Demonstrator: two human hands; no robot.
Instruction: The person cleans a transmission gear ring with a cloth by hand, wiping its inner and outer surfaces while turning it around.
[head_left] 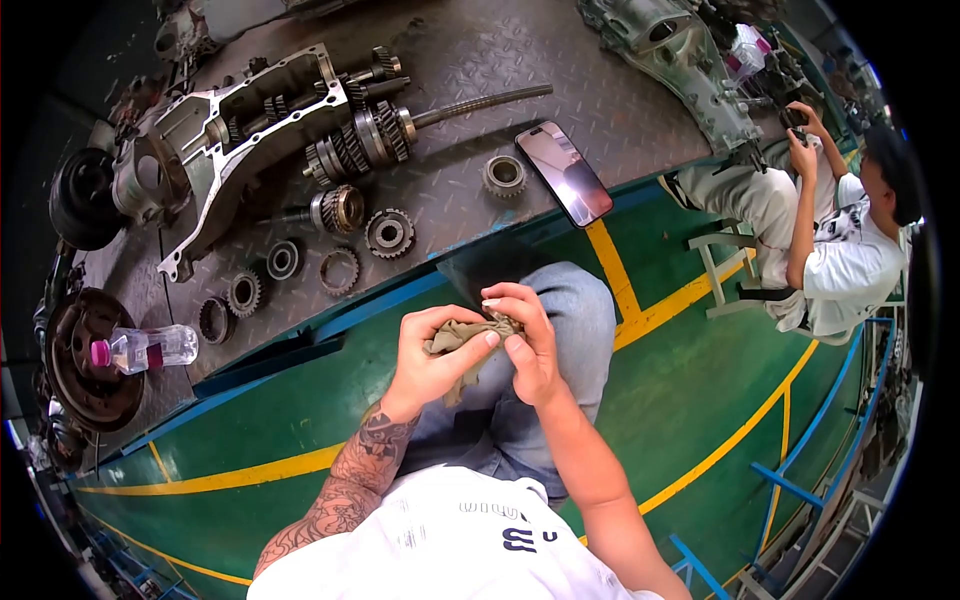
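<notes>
Above my lap, my left hand [428, 352] is closed on a crumpled olive-grey rag [455, 338], whose loose end hangs below the fingers. My right hand [534, 350] meets it from the other side, its fingers curled around a small metal part [508, 322] that the rag partly wraps. What kind of part this is cannot be made out. Both thumbs press near each other at the rag's edge. On the bench in front lie a toothed ring [339, 271], a gear hub [389, 233] and a gear [504, 176].
The metal bench [470, 60] carries an opened gearbox housing [225, 150], a gear shaft [375, 135], more gears [244, 294], a water bottle [155, 348] and a phone [563, 172] at its edge. A seated person [850, 240] is on the right, beside another housing [680, 60].
</notes>
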